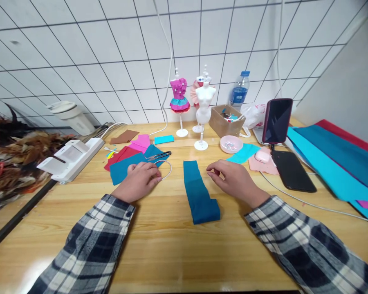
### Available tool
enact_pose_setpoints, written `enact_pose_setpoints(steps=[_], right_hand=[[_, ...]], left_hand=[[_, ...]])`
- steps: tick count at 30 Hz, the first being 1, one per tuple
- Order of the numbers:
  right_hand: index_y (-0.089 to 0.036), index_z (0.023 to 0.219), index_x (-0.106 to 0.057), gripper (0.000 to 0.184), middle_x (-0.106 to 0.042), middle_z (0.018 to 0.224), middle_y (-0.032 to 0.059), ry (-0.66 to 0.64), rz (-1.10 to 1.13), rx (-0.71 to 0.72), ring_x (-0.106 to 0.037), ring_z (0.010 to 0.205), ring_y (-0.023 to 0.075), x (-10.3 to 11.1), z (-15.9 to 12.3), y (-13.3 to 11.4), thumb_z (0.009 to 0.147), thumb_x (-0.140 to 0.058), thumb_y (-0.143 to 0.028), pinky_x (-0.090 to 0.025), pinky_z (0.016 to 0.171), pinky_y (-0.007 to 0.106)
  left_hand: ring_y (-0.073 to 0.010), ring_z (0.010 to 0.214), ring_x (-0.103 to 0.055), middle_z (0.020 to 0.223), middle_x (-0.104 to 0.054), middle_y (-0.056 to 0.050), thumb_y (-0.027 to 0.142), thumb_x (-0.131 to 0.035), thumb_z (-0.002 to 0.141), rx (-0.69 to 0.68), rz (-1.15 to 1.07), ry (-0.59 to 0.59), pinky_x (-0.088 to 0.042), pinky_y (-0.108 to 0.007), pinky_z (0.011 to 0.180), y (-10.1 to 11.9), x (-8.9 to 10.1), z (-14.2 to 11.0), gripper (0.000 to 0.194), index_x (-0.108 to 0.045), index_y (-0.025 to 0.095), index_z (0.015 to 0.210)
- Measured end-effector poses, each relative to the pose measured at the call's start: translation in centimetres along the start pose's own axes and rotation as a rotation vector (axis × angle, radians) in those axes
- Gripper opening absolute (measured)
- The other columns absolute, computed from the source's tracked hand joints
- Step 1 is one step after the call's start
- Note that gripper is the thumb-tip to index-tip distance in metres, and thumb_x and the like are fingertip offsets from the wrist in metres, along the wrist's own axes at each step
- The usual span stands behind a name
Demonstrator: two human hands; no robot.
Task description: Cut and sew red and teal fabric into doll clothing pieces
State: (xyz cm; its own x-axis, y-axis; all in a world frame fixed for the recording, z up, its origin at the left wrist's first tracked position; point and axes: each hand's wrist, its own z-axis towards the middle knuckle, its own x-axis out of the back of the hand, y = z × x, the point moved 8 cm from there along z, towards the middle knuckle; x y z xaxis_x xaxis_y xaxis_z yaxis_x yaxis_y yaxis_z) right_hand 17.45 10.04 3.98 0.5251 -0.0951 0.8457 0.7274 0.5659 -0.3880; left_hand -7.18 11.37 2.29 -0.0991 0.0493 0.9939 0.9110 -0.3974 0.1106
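My left hand [141,179] rests with curled fingers at the edge of a dark teal fabric piece [118,171]. A thin white wire loop [171,168] comes out from its fingertips. Just behind the fingers, small black thread snips [159,155] lie on more teal fabric. In the middle of the table is a long teal fabric strip [196,188], its near end folded to the right. To the right of the strip, my right hand [233,179] has thumb and index finger close together, apart from the strip. Whether anything small sits in that pinch I cannot make out.
Behind stand a bare white mannequin [204,100] and a dressed one [180,98]. A cardboard box [227,122], a pink dish [231,143] and a bottle [239,92] are nearby. At right lie phones [294,171] and fabric sheets [334,163]; at left, a power strip [76,159].
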Motion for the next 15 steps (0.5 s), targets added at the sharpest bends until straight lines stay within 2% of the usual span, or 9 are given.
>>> enact_pose_setpoints(steps=[4, 7, 9, 11, 13, 15], right_hand=[[-0.021, 0.096, -0.062, 0.015, -0.065, 0.082, 0.0015, 0.003, 0.013, 0.013, -0.058, 0.073, 0.0142, 0.2, 0.0, -0.6, 0.089, -0.05, -0.028, -0.038, 0.063, 0.025], [-0.021, 0.094, -0.062, 0.013, -0.065, 0.08, 0.0017, 0.076, 0.068, -0.027, -0.058, 0.071, 0.0146, 1.0, -0.1, -1.4, 0.088, -0.051, -0.026, -0.039, 0.063, 0.026], [-0.022, 0.101, -0.058, 0.016, -0.065, 0.078, 0.001, 0.137, 0.199, -0.093, -0.058, 0.065, 0.0134, 1.4, -0.2, -2.0, 0.088, -0.052, -0.026, -0.041, 0.061, 0.025], [-0.023, 0.116, -0.048, 0.031, -0.067, 0.081, 0.0002, 0.146, 0.408, -0.144, -0.059, 0.059, 0.0122, 1.3, -0.5, -3.0, 0.087, -0.053, -0.029, -0.044, 0.058, 0.024], [-0.024, 0.125, -0.038, 0.045, -0.069, 0.091, 0.0013, 0.114, 0.589, -0.132, -0.063, 0.063, 0.0131, 0.7, -0.6, -4.3, 0.085, -0.057, -0.032, -0.047, 0.057, 0.023], [-0.025, 0.123, -0.039, 0.046, -0.069, 0.1, 0.0024, 0.097, 0.677, -0.107, -0.066, 0.073, 0.0146, 0.3, -0.8, -5.4, 0.083, -0.06, -0.032, -0.049, 0.058, 0.024]], left_hand=[[-0.025, 0.099, -0.051, 0.098, -0.063, -0.004, 0.039, -0.045, 0.087, -0.011, -0.057, -0.019, -0.031, -0.042, 0.087, 0.3, -0.2, -0.1, 0.023, -0.06, 0.022, 0.082], [-0.0223, 0.091, -0.056, 0.092, -0.064, -0.005, 0.037, -0.041, 0.09, 0.027, -0.294, 0.077, -0.038, -0.038, 0.082, 1.2, 0.4, -0.3, 0.021, -0.052, 0.02, 0.085], [-0.0184, 0.083, -0.059, 0.087, -0.066, -0.003, 0.036, -0.035, 0.094, 0.03, -0.575, 0.14, -0.043, -0.034, 0.079, 3.0, 0.7, -0.7, 0.017, -0.043, 0.022, 0.092], [-0.0161, 0.075, -0.062, 0.076, -0.066, 0.001, 0.034, -0.034, 0.096, -0.003, -0.741, 0.168, -0.046, -0.031, 0.075, 5.4, 0.7, -1.2, 0.013, -0.04, 0.023, 0.093], [-0.0154, 0.073, -0.063, 0.079, -0.067, 0.0, 0.033, -0.037, 0.095, -0.041, -0.763, 0.2, -0.047, -0.028, 0.071, 7.8, 0.8, -1.8, 0.012, -0.042, 0.022, 0.097], [-0.0166, 0.084, -0.065, 0.093, -0.069, -0.004, 0.031, -0.039, 0.095, -0.094, -0.716, 0.216, -0.049, -0.029, 0.075, 9.7, 0.9, -2.2, 0.017, -0.045, 0.022, 0.108]])
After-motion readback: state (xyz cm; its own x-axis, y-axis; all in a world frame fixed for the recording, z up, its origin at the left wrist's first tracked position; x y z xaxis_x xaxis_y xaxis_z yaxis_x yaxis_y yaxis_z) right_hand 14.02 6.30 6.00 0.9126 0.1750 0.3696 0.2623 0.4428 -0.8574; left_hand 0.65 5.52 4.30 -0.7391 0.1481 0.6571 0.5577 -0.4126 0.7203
